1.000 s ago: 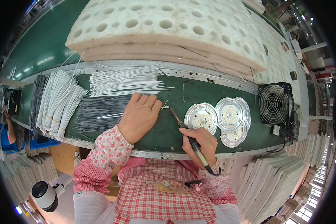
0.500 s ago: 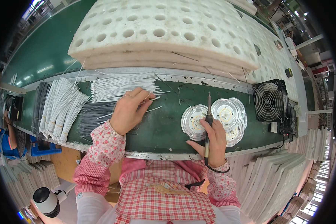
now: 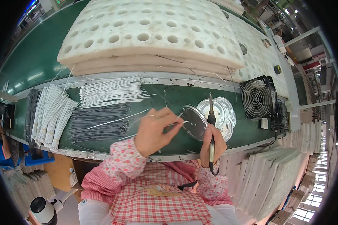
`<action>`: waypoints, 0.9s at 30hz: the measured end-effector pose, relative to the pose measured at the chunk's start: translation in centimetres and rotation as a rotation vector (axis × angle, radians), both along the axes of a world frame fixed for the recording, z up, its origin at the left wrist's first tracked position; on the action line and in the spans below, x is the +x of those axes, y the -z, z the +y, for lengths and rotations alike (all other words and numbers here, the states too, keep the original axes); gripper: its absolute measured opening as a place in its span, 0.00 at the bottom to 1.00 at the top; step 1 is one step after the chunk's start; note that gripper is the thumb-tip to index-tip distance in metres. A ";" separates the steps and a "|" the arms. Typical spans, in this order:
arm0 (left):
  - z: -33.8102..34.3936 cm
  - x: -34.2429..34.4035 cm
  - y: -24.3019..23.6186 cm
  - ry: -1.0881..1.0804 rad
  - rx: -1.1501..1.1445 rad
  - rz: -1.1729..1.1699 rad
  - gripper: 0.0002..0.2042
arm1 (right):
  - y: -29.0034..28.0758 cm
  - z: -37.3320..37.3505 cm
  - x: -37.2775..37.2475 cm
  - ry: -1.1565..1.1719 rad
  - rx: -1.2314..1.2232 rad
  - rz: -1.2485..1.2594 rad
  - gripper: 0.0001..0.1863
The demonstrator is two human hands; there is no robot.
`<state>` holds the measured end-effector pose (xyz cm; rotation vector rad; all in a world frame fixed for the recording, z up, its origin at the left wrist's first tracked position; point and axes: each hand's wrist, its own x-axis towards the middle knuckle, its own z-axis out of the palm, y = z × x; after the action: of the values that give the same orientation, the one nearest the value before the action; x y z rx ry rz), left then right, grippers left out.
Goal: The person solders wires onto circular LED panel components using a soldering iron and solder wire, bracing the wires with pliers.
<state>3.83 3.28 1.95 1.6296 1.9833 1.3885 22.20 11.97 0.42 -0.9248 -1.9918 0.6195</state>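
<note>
Left hand [image 3: 156, 132] pinches a white wire [image 3: 186, 122] beside a tilted metal disc [image 3: 196, 122] near the surface's [image 3: 168, 148] front edge. Right hand [image 3: 215, 145] grips a soldering iron [image 3: 212, 119] and the disc's rim; the sleeve tag [image 3: 84, 201] is illegible.

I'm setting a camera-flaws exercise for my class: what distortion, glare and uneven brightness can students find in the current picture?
In the head view, fisheye distortion bows the bench's front edge and black fills the corners; head view again, glare streaks the green surface at upper left, windows at lower right look washed out, and the tilted disc looks duller than the discs behind.
</note>
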 end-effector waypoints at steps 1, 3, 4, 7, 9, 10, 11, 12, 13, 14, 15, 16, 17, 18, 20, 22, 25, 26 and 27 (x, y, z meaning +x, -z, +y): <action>0.7 0.9 0.6 -0.006 0.025 -0.020 0.05 | -0.2 -0.2 0.1 0.022 -0.105 0.016 0.11; 1.5 1.9 1.0 -0.009 0.061 0.006 0.06 | -0.2 -0.3 0.1 0.048 -0.151 0.025 0.12; 1.6 2.1 1.0 -0.005 0.063 0.005 0.06 | -0.2 -0.4 0.2 0.076 -0.203 0.038 0.13; 1.6 2.5 1.1 0.021 0.058 -0.016 0.06 | -0.2 -0.3 0.0 0.097 -0.219 0.070 0.09; 1.5 2.7 1.5 0.006 0.068 -0.003 0.06 | -0.1 -0.3 0.0 0.103 -0.234 0.071 0.09; 1.5 2.7 1.5 0.008 0.067 -0.002 0.06 | 0.0 -0.2 0.0 0.105 -0.245 0.074 0.10; 1.6 2.8 1.4 0.006 0.077 0.013 0.07 | 0.2 -0.2 0.0 0.107 -0.246 0.075 0.10; 1.6 2.8 1.3 0.004 0.088 0.029 0.07 | 0.4 -0.1 0.0 0.106 -0.228 0.087 0.09; 1.5 2.8 1.3 0.004 0.087 0.031 0.07 | 0.5 -0.1 -0.1 0.104 -0.210 0.101 0.09; 1.5 2.8 1.3 0.007 0.111 0.096 0.08 | 0.5 -0.2 -0.1 0.104 -0.211 0.103 0.09; 1.4 2.8 1.3 0.010 0.135 0.161 0.08 | 0.3 -0.2 -0.1 0.093 -0.202 0.092 0.09; 1.4 2.9 1.3 0.013 0.136 0.161 0.08 | 0.2 -0.3 -0.1 0.085 -0.192 0.082 0.09; 1.3 2.9 1.2 0.017 0.142 0.223 0.09 | 0.3 -0.4 0.0 0.088 -0.191 0.083 0.09; 1.2 3.0 1.2 0.021 0.149 0.284 0.09 | 0.4 -0.7 0.2 0.086 -0.229 0.082 0.08; 0.9 3.2 1.2 0.025 0.159 0.288 0.09 | -0.1 -1.1 0.0 0.085 -0.267 0.083 0.08; 0.7 3.3 1.1 0.032 0.172 0.292 0.09 | -1.5 -1.6 -0.2 -0.037 -0.111 0.016 0.08; 0.2 2.9 0.7 0.025 0.109 0.081 0.09 | -2.4 -2.1 -0.1 -0.128 -0.036 -0.036 0.14; -0.1 2.3 0.7 0.067 0.038 -0.023 0.09 | -2.8 -2.3 -0.1 -0.207 -0.034 -0.072 0.16; -0.3 1.8 0.8 0.109 -0.034 -0.125 0.10 | -2.6 -2.7 0.6 -0.257 -0.162 -0.093 0.25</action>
<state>5.60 2.96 1.15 1.5700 1.8116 1.3730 22.76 9.25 3.02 -0.8099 -2.1884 0.9075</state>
